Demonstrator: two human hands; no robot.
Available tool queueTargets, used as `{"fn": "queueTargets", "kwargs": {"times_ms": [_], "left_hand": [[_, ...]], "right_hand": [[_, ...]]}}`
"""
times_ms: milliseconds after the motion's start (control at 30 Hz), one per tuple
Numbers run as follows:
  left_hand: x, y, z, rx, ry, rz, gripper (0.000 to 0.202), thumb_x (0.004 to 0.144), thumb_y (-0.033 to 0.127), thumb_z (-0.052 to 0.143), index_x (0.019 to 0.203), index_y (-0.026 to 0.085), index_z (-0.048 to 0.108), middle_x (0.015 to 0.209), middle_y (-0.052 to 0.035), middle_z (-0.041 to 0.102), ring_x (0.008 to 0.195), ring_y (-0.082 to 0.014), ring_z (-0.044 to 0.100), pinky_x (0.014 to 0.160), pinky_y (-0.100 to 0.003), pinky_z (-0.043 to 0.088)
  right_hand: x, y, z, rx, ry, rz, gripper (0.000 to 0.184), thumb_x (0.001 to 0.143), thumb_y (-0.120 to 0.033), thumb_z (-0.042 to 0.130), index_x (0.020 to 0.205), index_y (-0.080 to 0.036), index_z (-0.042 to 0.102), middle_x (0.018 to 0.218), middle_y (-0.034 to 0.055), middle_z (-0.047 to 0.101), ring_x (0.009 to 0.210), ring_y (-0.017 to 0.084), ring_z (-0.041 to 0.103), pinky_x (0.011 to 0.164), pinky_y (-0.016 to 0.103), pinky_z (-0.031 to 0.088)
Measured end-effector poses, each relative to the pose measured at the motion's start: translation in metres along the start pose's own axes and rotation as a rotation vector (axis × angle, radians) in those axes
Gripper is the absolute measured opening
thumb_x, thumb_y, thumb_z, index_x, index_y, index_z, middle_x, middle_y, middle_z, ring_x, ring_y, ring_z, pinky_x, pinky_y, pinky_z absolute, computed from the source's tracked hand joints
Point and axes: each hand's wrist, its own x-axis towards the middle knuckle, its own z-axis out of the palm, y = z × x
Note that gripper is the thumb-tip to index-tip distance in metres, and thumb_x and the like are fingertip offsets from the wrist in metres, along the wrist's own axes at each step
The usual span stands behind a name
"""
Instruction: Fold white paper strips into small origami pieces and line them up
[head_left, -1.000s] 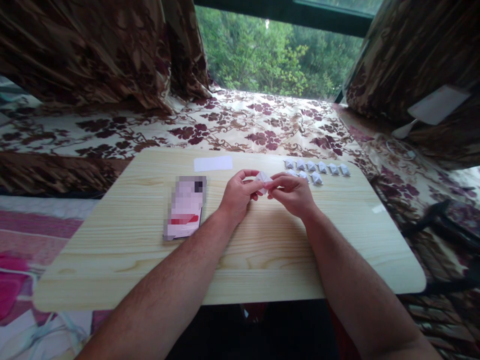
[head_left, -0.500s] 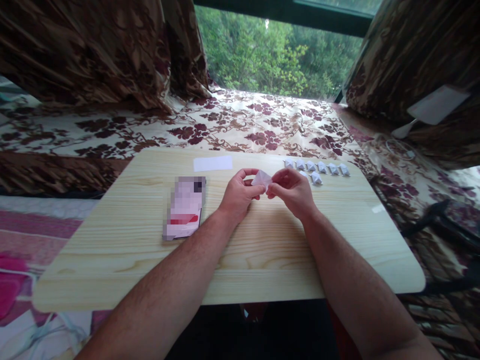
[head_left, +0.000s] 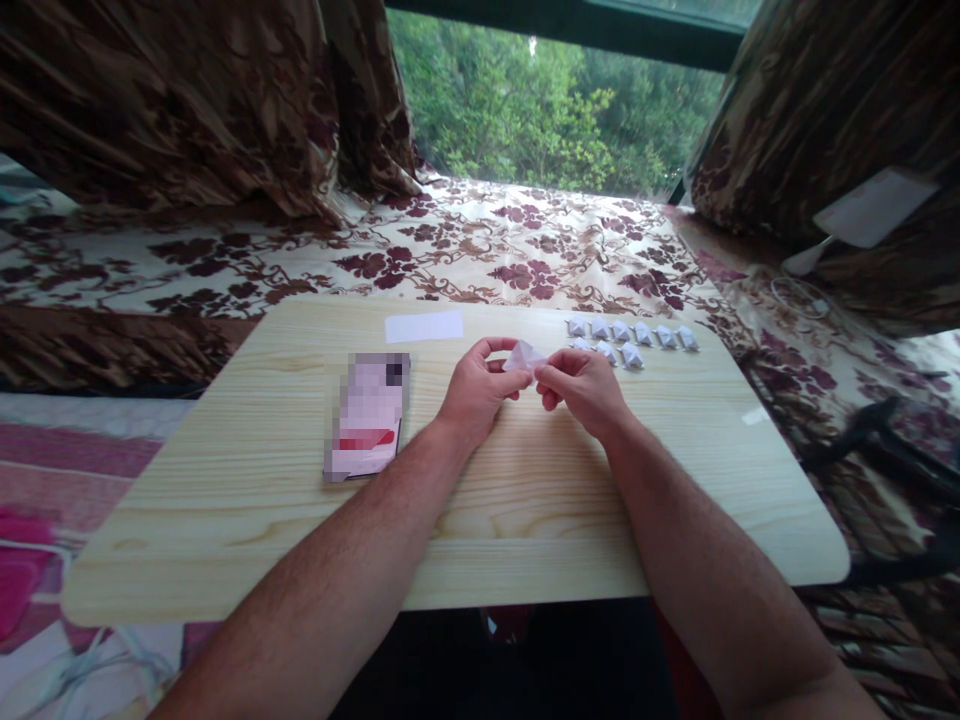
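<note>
A small folded piece of white paper (head_left: 525, 355) is held up between my two hands over the middle of the table. My left hand (head_left: 480, 385) grips its left side, thumb in front and index finger curled behind. My right hand (head_left: 581, 385) pinches the paper's right edge between thumb and fingertips. Just beyond my right hand, several small folded white paper pieces (head_left: 642, 334) sit in two rows. A flat white paper strip (head_left: 424, 326) lies beyond my left hand.
A phone (head_left: 367, 415) with a blurred screen lies left of my left forearm on the light wooden table (head_left: 225, 480). A patterned cloth ledge (head_left: 525, 230) and curtains (head_left: 255, 110) border the far side. A white lamp (head_left: 874, 208) stands at right.
My right hand's fingers have dropped slightly and closed on the paper's near right edge, uncovering more of the folded pieces behind. My left hand has hardly moved.
</note>
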Motion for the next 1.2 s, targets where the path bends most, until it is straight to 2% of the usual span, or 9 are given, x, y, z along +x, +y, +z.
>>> {"fn": "queueTargets", "kwargs": {"times_ms": [533, 1200], "left_hand": [[0.0002, 0.0022, -0.0020, -0.109, -0.009, -0.091, 0.062, 0.051, 0.017, 0.089, 0.105, 0.016, 0.058, 0.076, -0.0030, 0.071, 0.062, -0.0118, 0.062, 0.060, -0.023, 0.047], [0.0006, 0.0010, -0.0015, -0.072, -0.002, -0.061, 0.064, 0.052, 0.017, 0.088, 0.107, 0.016, 0.057, 0.073, -0.0020, 0.070, 0.058, -0.0114, 0.060, 0.059, -0.024, 0.046]], "right_hand": [[0.0009, 0.0044, -0.0014, -0.029, 0.005, -0.045, 0.032, 0.074, -0.044, 0.076, 0.067, -0.016, 0.061, 0.057, -0.0003, 0.065, 0.044, 0.010, 0.056, 0.042, 0.021, 0.043], [0.0008, 0.0043, 0.0000, -0.091, 0.010, -0.047, 0.030, 0.076, -0.042, 0.074, 0.065, -0.017, 0.061, 0.053, -0.0002, 0.063, 0.041, 0.009, 0.053, 0.041, 0.021, 0.039]]}}
